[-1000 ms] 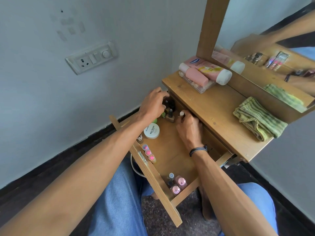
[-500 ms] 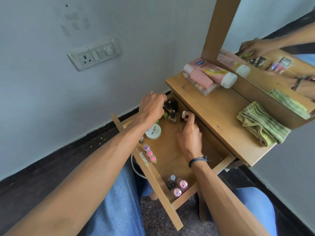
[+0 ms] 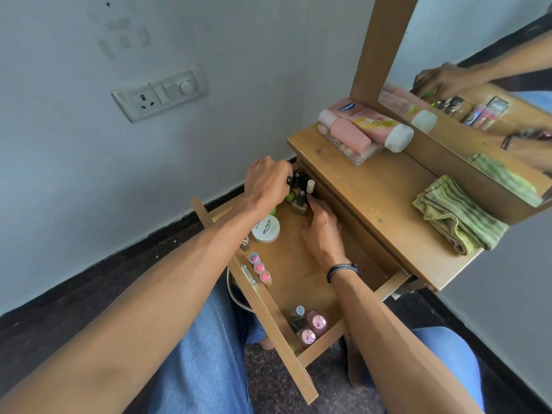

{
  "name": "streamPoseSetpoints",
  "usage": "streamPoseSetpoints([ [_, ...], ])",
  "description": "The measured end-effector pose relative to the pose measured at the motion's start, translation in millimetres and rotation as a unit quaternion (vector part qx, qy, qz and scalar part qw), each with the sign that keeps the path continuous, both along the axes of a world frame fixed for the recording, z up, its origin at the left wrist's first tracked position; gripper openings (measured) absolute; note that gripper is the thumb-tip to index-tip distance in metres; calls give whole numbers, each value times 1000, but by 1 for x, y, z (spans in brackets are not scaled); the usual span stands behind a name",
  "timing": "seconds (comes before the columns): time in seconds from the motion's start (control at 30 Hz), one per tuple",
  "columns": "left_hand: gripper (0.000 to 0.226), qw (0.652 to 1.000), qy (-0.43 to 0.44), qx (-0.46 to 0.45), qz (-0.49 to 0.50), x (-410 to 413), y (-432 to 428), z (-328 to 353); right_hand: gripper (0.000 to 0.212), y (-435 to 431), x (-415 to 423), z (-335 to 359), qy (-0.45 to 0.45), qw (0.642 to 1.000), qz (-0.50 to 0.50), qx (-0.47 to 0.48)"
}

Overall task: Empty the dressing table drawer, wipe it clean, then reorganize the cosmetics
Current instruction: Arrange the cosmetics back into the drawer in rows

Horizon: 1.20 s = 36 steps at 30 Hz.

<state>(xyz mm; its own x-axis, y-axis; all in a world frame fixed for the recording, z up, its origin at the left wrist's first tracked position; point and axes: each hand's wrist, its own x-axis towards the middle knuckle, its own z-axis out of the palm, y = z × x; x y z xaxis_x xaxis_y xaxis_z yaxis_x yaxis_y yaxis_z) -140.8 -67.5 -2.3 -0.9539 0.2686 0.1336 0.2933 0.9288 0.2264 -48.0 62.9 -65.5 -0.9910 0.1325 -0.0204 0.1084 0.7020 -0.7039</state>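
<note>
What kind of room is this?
Probably a bedroom or dressing corner at home: a wooden dressing table with a mirror, an open drawer of nail polish bottles, lotion tubes on top.

Left hand [image 3: 268,183] curled, right hand [image 3: 324,231] outstretched

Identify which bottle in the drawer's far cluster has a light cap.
The white-capped bottle at the cluster's right edge, just past the right hand; its neighbours have black caps.
</note>
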Motion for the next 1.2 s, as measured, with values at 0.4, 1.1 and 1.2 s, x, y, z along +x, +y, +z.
streamPoseSetpoints([
  [0.4,28,1000,-1,15,-17,-1,-4,-3,19,-2,-4,0,38,996,-79,19],
  [1.1,23,997,-25,74,-2,1,-9,5,21,-4,-8,2,38,992,-75,93],
  [1.2,22,996,-26,89,5,3,-8,5,22,-4,-8,4,21,992,-77,98],
])
